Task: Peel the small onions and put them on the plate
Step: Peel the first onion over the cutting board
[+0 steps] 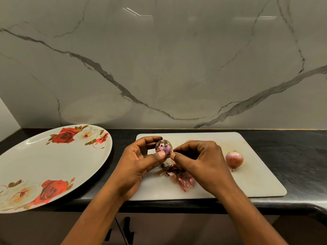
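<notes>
The flowered plate (53,165) sat left of the white board (256,174). Over the board the left hand (139,161) pinched a small onion (163,145) (half bare, purple). The right hand (203,161), fingers curled, nipped its side. A second onion (234,159) lay just right.

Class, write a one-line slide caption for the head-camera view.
Left hand holds a small onion, right hand pinches its skin, over a cutting board with peelings; second onion and floral plate alongside.
</notes>
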Motion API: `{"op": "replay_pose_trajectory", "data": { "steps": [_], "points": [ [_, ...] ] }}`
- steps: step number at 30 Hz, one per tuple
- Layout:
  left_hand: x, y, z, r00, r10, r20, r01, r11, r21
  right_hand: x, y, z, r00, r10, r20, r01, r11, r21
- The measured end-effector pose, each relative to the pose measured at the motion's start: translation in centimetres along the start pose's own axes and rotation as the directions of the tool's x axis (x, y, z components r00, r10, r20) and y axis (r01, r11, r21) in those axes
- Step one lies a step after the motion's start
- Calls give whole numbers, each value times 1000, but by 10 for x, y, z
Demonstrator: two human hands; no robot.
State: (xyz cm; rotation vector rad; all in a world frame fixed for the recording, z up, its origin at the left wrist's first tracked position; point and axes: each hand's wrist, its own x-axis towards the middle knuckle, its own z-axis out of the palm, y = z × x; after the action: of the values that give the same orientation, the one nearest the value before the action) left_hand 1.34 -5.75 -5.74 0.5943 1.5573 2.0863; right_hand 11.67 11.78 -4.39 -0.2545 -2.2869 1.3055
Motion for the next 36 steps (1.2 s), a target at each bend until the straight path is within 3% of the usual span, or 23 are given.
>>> {"op": "replay_pose_trajectory", "data": {
  "steps": [9, 20, 26, 29, 32, 36],
  "points": [
    [-2, 0, 2, 1000, 8, -3, -8, 999, 45, 1, -4, 3, 1000, 19, -14, -19, 1000, -14],
    [1, 2, -3, 997, -73, 27, 75, 993, -96, 5, 4, -8, 998, 51, -45, -56, 990, -132],
    [2, 1, -2, 999, -53, 4, 53, 997, -61, 4, 2, -11, 996, 81, 28, -74, 980, -183],
    [1, 1, -2, 999, -41, 8, 41, 997, -67, 5, -2, -8, 993, 108, 51, -102, 990, -99],
    [0, 3, -2, 998, -41, 37, 42, 998, -43, 5, -9, -3, 982, 164, 91, -174, 979, 110],
    [-3, 3, 0, 999, -26, 39, 26, 1000, -9, 3, -14, 2, 976, 196, 96, -211, 958, 194]
  ]
}}
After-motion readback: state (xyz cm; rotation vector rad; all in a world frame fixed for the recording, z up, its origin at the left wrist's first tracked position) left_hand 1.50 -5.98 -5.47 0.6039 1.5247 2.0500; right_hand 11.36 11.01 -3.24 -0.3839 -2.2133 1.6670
